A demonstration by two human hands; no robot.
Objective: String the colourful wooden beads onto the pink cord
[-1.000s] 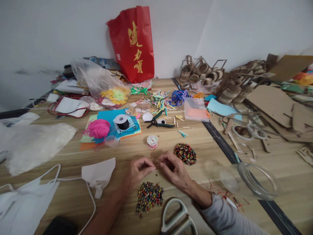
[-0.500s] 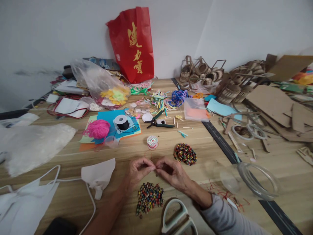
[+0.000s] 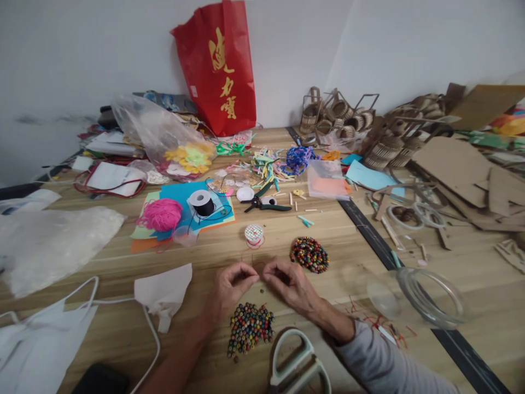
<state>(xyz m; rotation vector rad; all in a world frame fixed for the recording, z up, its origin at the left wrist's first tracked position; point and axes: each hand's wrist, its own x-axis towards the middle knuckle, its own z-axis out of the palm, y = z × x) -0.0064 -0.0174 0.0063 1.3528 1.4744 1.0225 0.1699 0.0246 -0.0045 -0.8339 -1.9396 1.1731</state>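
Thumb and forefinger of my left hand [image 3: 234, 283] are pinched on a thin red cord [image 3: 252, 257], whose strands show faintly above the fingertips. My right hand [image 3: 292, 284] pinches the cord too, a small gap from the left; the exact grip is too fine to make out. Just beyond stands a spool [image 3: 254, 234] with a glittery top and red cord around its base. A pile of loose coloured wooden beads [image 3: 251, 329] lies below my hands, with a single bead [image 3: 262, 291] apart from it. Strung beads [image 3: 309, 254] lie coiled beyond my right hand.
White-handled scissors [image 3: 293, 358] lie at the front edge. Farther back are wire strippers [image 3: 266, 204], a black cord spool [image 3: 202, 203], pink yarn [image 3: 161, 214] and a red bag [image 3: 219, 71]. Clear tubing [image 3: 435, 301] and cardboard [image 3: 455, 175] lie right, a plastic bag [image 3: 61, 246] left.
My fingertips have moved slightly apart, opening a small gap between the two hands. The single bead below them shows more clearly. The whole view has shifted a little.
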